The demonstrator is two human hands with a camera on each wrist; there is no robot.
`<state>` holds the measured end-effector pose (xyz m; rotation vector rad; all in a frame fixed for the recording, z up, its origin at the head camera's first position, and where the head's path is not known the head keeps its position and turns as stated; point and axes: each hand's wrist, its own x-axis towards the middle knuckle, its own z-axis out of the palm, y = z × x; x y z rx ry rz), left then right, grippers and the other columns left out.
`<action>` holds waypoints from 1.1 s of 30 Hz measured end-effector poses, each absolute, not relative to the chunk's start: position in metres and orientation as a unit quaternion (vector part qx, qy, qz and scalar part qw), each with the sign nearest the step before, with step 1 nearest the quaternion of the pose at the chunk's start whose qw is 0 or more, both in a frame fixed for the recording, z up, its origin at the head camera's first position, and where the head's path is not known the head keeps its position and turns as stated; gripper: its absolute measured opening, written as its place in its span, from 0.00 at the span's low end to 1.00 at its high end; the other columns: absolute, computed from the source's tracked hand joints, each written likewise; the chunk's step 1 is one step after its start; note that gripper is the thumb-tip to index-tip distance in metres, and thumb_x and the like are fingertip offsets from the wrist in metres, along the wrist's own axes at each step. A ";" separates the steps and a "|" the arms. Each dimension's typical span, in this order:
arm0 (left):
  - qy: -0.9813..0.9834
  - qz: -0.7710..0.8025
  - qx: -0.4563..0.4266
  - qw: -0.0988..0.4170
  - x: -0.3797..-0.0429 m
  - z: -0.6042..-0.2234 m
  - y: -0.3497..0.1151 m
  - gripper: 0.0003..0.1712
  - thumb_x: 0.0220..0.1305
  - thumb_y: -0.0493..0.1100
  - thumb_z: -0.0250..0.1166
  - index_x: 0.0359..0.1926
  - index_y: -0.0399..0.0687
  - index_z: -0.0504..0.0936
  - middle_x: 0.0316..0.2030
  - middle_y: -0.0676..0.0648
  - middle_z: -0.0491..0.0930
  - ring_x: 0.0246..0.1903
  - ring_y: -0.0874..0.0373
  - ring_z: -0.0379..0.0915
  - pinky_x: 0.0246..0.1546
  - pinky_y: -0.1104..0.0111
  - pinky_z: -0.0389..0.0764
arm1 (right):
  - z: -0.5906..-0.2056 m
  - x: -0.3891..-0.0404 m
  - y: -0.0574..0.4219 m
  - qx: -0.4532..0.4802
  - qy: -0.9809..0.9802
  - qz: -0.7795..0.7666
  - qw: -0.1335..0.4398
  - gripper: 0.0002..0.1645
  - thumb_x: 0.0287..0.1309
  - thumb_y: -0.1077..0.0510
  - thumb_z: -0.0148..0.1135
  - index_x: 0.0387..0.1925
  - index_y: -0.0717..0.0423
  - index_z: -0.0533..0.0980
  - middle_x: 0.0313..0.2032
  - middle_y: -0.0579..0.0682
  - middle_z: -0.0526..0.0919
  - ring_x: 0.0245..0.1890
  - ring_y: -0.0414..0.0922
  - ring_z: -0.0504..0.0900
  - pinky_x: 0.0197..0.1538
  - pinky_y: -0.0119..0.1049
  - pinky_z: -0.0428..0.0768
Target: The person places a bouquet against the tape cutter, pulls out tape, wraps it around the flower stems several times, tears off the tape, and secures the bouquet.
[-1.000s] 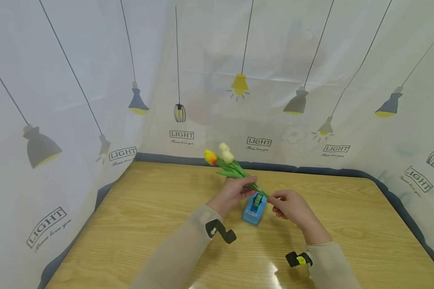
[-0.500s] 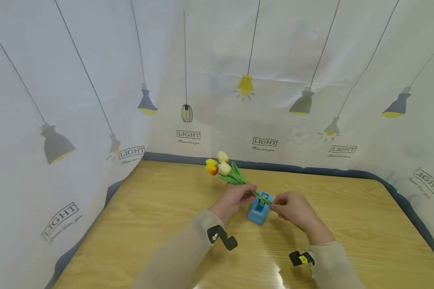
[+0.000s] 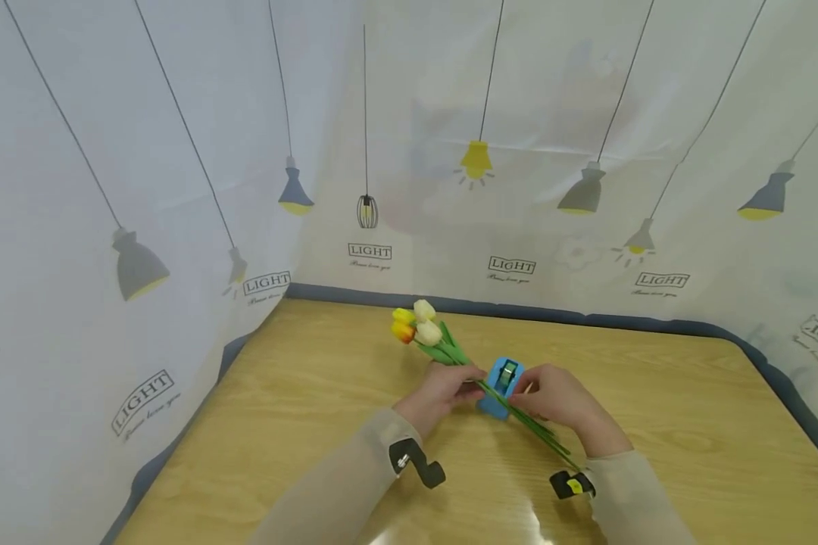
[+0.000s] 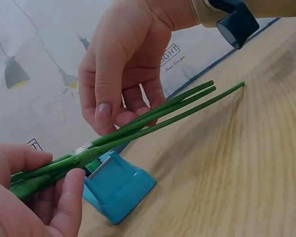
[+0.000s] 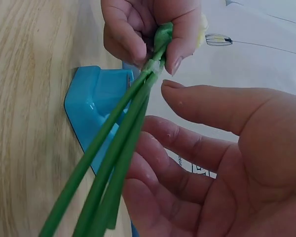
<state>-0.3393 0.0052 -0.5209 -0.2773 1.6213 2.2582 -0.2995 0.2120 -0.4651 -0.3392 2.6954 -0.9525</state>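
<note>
My left hand (image 3: 446, 384) grips a small bunch of artificial tulips (image 3: 426, 330) by the stems, thumb on one side and fingers on the other. The blooms are yellow-orange and cream and point away to the left; the green stems (image 4: 153, 114) slant down to the right. Clear tape (image 4: 83, 148) wraps the stems just beyond my left fingertips. Beside the stems is my right hand (image 3: 559, 395), its thumb and fingers apart and loosely bent, fingertips close to the stems. Under the bunch, a blue tape dispenser (image 3: 494, 406) with a green roll stands on the table.
The wooden table (image 3: 300, 424) extends around both hands. A pale curtain (image 3: 436, 151) printed with hanging lamps encloses its back and sides, with a dark blue hem along the table edge. Each sleeve carries a black wrist mount (image 3: 417, 462).
The bunch has come lower and nearer, now crossing in front of the tape roll. My right hand has released the stems, whose lower ends now show past it. The head view has turned slightly left.
</note>
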 end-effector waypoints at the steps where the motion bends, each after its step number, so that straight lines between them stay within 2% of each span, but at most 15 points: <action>1: 0.571 0.796 -0.101 0.174 -0.339 -0.521 0.006 0.10 0.61 0.28 0.72 0.28 0.45 0.83 0.28 0.46 0.87 0.28 0.57 0.86 0.36 0.66 0.92 | -0.466 -0.300 0.211 -0.116 0.928 -0.328 0.131 0.09 0.66 0.53 0.72 0.34 0.55 0.85 0.23 0.47 0.80 0.23 0.43 0.77 0.28 0.37 0.76; 6: 0.564 0.799 -0.109 0.178 -0.334 -0.522 0.008 0.10 0.62 0.29 0.71 0.28 0.45 0.82 0.28 0.46 0.86 0.29 0.56 0.86 0.41 0.61 0.93 | -0.471 -0.301 0.207 -0.119 0.930 -0.324 0.127 0.11 0.65 0.52 0.73 0.33 0.55 0.84 0.23 0.47 0.81 0.23 0.43 0.78 0.28 0.36 0.78; 14: 0.571 0.796 -0.105 0.172 -0.327 -0.524 0.004 0.10 0.61 0.28 0.72 0.28 0.44 0.83 0.28 0.45 0.87 0.28 0.58 0.85 0.37 0.67 0.92 | -0.472 -0.299 0.203 -0.112 0.934 -0.315 0.127 0.12 0.65 0.51 0.74 0.31 0.54 0.83 0.22 0.47 0.81 0.23 0.43 0.78 0.29 0.36 0.77; 22: 0.580 0.790 -0.111 0.167 -0.328 -0.531 0.001 0.10 0.60 0.27 0.72 0.31 0.43 0.81 0.31 0.45 0.86 0.32 0.56 0.86 0.41 0.66 0.92 | -0.475 -0.299 0.191 -0.107 0.948 -0.280 0.103 0.14 0.66 0.52 0.72 0.26 0.52 0.82 0.25 0.45 0.82 0.27 0.43 0.75 0.31 0.35 0.73; 33: 0.607 0.773 -0.118 0.145 -0.325 -0.533 0.002 0.09 0.58 0.27 0.74 0.32 0.40 0.81 0.30 0.44 0.87 0.29 0.59 0.87 0.38 0.68 0.92 | -0.484 -0.299 0.183 -0.109 0.965 -0.236 0.041 0.16 0.64 0.52 0.74 0.22 0.50 0.82 0.22 0.44 0.83 0.24 0.43 0.75 0.32 0.37 0.75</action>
